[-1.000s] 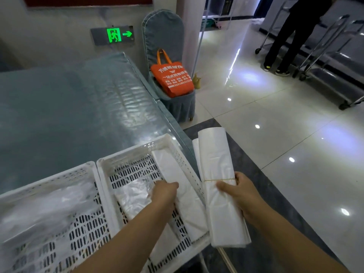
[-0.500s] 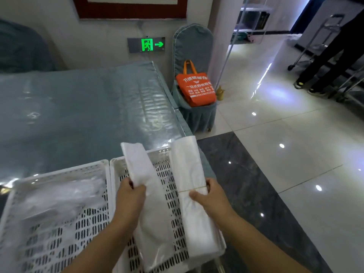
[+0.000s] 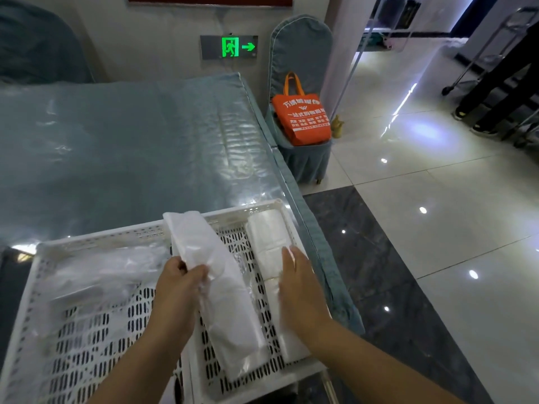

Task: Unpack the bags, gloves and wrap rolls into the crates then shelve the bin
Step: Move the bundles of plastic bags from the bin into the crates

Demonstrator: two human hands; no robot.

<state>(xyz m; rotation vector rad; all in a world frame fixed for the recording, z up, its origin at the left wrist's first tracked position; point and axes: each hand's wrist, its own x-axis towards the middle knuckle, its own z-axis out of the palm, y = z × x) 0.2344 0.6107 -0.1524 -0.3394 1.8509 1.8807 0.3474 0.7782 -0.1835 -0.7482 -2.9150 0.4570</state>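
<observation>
The left hand pinched one folded bag bundle above the right crate. The right hand pressed flat (fingers together) on the banded bundle lying inside. Probably next: lower and release.

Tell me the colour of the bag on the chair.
The bag is orange with white lettering, seen in the head view.

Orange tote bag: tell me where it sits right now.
In the head view, the orange tote bag sits upper centre-right on the seat of the covered chair, just past the table's far right corner, below and right of the green exit sign.
</observation>
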